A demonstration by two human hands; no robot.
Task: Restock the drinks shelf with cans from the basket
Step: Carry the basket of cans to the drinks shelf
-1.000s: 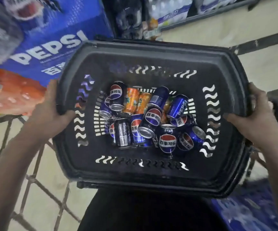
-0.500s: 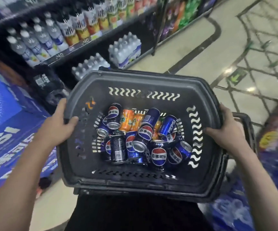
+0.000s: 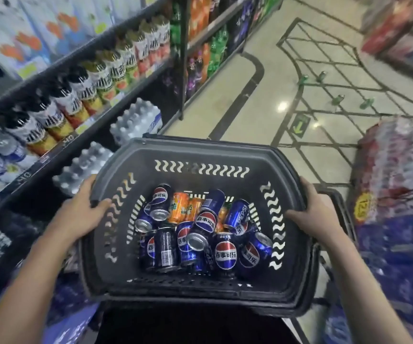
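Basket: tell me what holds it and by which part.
Both hands hold the black basket: the left hand grips its left rim, the right hand grips its right rim. No can is held.

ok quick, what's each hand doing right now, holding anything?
Left hand: grips the left rim of the black plastic basket.
Right hand: grips the basket's right rim.

A glossy beige tiled floor with dark inlaid lines runs beside stocked bottle shelving at left.
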